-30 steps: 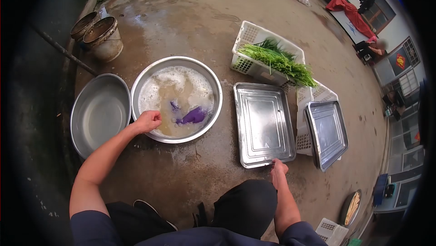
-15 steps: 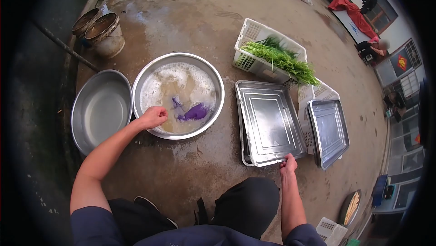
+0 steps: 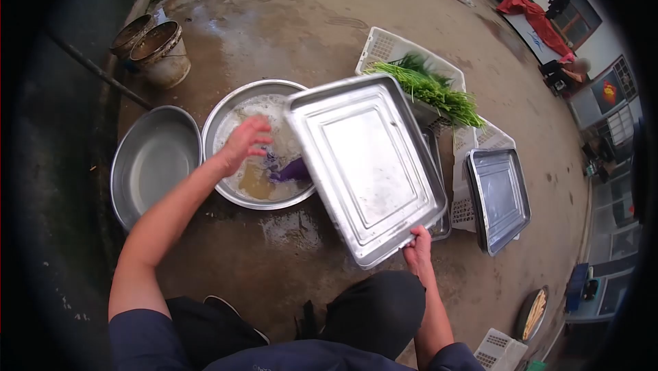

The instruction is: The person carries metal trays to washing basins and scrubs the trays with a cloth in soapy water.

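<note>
My right hand point(image 3: 418, 249) grips the near edge of a rectangular metal tray point(image 3: 373, 169). Lifted and tilted, the tray covers the right part of a round metal basin point(image 3: 233, 198). Soapy, brownish water fills this basin, with a purple cloth point(image 3: 293, 171) partly in it, half hidden by the tray. Over the suds hovers my left hand point(image 3: 248, 139), fingers apart and nothing in them. Another metal tray point(image 3: 442, 224) lies beneath and behind the lifted one, mostly hidden.
An oval metal tub point(image 3: 156, 165) stands left of the basin, with dirty buckets point(image 3: 162, 56) behind. White crates point(image 3: 452, 73), one with green stalks point(image 3: 432, 90), and stacked trays point(image 3: 502, 196) are to the right. A person point(image 3: 572, 69) sits far right.
My right hand has lifted the upper tray off the one below and swung it left over the basin. My left hand has risen slightly, and its fingers have spread.
</note>
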{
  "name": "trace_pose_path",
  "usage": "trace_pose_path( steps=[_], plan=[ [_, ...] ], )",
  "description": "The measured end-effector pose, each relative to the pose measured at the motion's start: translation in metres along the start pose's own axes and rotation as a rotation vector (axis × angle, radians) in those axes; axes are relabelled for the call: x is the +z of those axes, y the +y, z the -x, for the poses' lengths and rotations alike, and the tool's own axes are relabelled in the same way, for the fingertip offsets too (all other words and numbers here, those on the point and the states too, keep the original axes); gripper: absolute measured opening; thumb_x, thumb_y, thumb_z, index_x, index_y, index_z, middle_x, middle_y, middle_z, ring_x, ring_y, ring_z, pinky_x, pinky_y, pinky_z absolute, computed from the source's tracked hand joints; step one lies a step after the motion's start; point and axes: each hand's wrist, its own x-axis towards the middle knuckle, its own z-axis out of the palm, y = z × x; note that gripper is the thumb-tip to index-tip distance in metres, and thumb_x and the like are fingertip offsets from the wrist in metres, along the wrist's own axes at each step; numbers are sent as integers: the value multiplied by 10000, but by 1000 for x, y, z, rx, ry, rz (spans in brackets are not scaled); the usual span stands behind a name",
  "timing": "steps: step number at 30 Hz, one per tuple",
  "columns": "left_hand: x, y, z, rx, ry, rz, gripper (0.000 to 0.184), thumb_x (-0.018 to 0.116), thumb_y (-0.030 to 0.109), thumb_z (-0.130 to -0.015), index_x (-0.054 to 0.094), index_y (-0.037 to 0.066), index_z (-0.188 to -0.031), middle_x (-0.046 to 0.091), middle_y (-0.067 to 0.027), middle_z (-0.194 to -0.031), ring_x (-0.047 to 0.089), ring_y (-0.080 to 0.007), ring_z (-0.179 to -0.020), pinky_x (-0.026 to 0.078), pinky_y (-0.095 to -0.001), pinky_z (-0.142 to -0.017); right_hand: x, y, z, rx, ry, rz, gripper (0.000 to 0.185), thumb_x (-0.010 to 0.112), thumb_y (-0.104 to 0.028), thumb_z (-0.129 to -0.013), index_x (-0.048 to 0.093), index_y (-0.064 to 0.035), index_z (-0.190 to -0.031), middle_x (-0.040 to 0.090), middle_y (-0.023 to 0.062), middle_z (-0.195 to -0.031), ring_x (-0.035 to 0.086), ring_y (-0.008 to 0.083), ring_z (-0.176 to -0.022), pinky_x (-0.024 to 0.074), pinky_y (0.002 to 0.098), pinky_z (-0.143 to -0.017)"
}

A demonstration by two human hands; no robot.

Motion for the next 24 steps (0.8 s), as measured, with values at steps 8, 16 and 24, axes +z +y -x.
trace_pose_path(
  steps=[8, 16, 24],
  plan=[
    [-104, 85, 12, 146, 97, 3, 453, 572, 98, -754, 578, 57, -1205, 643, -57, -1006, 615, -159, -901, 512, -348, -846, 145, 1, -24, 44, -372, 385, 129, 576, -122, -841, 541, -17, -908, 550, 12, -678, 450, 73, -473, 348, 216, -405],
    [-180, 154, 61, 594, 507, -316, 517, 516, 35, -725, 591, -6, -1234, 659, -65, -1039, 600, -114, -912, 463, -237, -837, 265, 23, -50, -117, -561, 879, 386, 571, -330, -907, 549, -14, -1127, 612, 74, -1001, 629, 142, -647, 512, 270, -522],
    [-140, 182, 67, 627, 303, -718, 476, 520, 57, -768, 572, 0, -1238, 630, -22, -1094, 560, -102, -1012, 421, -239, -917, 332, 94, -66, -634, -861, 2086, 470, 623, -390, -791, 592, -71, -1134, 613, 163, -1141, 577, 376, -1073, 477, 460, -918]
  ],
)
